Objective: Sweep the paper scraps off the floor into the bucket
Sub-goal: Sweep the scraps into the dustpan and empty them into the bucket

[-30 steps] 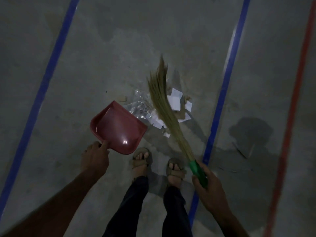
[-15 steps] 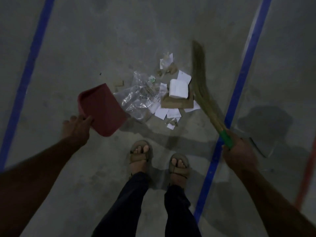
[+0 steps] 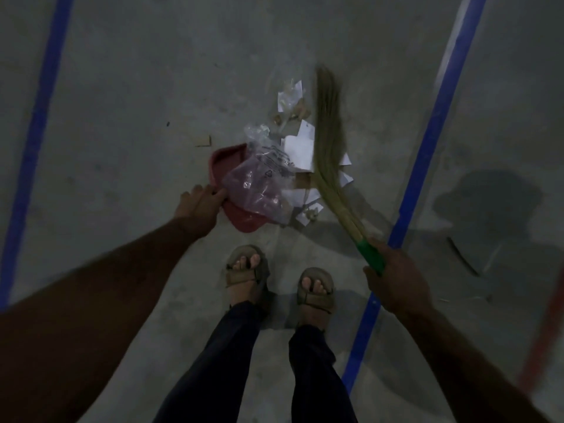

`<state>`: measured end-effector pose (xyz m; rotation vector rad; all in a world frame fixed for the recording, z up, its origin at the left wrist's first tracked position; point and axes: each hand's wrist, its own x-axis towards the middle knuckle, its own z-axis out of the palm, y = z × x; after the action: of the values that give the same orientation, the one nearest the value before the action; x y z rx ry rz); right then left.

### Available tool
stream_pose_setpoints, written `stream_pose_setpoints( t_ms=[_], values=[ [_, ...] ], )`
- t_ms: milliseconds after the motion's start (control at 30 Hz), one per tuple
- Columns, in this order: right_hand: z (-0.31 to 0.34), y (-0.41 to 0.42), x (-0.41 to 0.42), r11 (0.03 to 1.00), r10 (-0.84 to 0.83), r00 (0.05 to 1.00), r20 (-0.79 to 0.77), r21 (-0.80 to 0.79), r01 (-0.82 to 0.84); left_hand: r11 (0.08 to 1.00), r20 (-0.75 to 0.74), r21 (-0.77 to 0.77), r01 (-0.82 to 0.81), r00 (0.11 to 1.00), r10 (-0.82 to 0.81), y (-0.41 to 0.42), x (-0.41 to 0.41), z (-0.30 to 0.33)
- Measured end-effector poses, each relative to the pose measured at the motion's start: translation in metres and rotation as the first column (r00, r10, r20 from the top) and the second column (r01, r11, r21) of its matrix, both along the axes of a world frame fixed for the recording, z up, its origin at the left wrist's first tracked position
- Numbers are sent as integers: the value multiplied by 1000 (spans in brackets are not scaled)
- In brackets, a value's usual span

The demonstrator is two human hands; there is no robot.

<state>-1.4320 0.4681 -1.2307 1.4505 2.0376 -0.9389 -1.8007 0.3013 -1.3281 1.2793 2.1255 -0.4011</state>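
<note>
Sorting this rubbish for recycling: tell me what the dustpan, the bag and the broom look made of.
Dustpan: likely moulded plastic, smooth red.
Bag: thin clear plastic film; the red shows through, creases glint.
Broom: dry grass-like fibres, tan and wispy; green handle, probably plastic.

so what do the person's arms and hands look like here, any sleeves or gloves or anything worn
Both arms are bare up to the edge of the picture: no sleeves show. The left hand and the right hand wear no gloves, and no watch, ring or band can be made out on either wrist, though the light is dim. The fingers are uncovered too.
</note>
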Motion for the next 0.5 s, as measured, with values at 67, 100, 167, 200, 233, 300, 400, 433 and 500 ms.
stream_pose_setpoints(
  t_ms=[67,100,167,200,233,300,400,433,500],
  values=[
    [3,-7,-3,999,-18,999,-32,-36,17,1000,38,7,-30,999,30,-4,10,-2],
    [4,-12,-3,998,-19,999,-40,-57,16,999,60,14,-44,997,43,-5,15,-3],
    [3,-22,-1,996,-4,999,-54,-95,-1,998,97,24,-61,994,59,-3,29,-4],
    [2,-26,0,993,-7,998,-56,-120,1,997,111,28,-67,992,64,-2,36,-5],
    [1,-30,1,990,-10,998,-56,-144,2,997,126,29,-71,990,67,-1,43,-7],
    [-2,-36,2,984,-12,998,-55,-179,2,997,153,36,-73,986,66,1,55,-12],
    [-6,-38,1,981,6,999,-49,-195,-16,992,182,63,-108,979,95,3,73,-17],
    [-7,-37,1,981,15,999,-51,-193,-25,990,190,75,-122,976,106,4,78,-20],
    [-9,-35,1,982,21,998,-54,-188,-31,984,212,92,-150,969,128,3,88,-23]
  ],
)
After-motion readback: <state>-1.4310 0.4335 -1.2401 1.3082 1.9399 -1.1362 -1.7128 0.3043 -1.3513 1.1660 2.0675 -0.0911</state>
